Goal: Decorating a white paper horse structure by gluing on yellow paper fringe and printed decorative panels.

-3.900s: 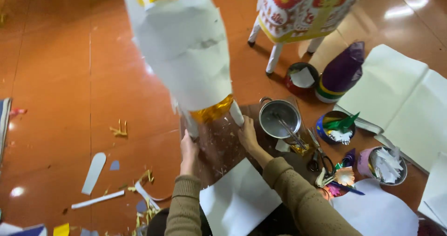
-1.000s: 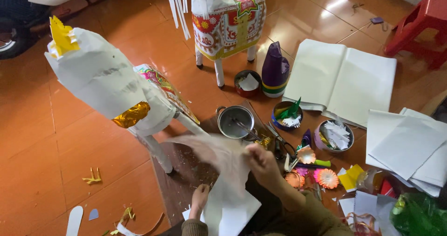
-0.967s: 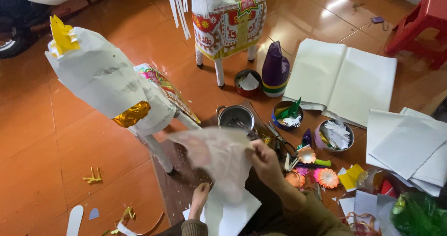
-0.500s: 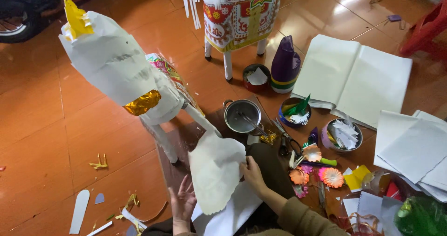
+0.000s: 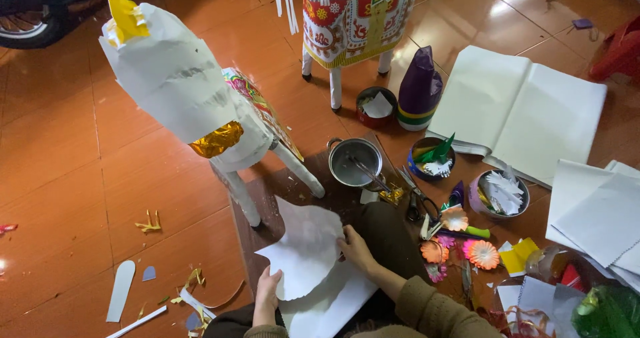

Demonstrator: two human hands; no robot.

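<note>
Holding that cut white paper piece (image 5: 303, 248) between both hands, you've got it low and near you, over the dark board (image 5: 267, 198) on the floor. Your left hand (image 5: 267, 291) pinches its near-left edge, fingers curled around the rim, and your right hand (image 5: 357, 248) presses on its right edge, fingers close together on the sheet. Under it there's another white sheet (image 5: 333, 305) lying flat, just beside your knee.

Right past the paper, toward the far left, stands the white paper-covered animal figure (image 5: 180, 85) with a yellow tip and a gold foil band, its legs planted on the board. Just far-right of the sheet sits a metal pot (image 5: 355, 161) with a tool leaning in it. Further back is a second figure in a colourful patterned cover (image 5: 357, 11), with a purple cone (image 5: 419, 88) near it.

Off to your right: scissors (image 5: 417, 195), paper flowers (image 5: 483, 253), small bowls of cut scraps (image 5: 500, 193), and big folded white sheets (image 5: 520, 111). Scraps (image 5: 150, 221) litter the orange tile floor (image 5: 60, 178) on the left.
</note>
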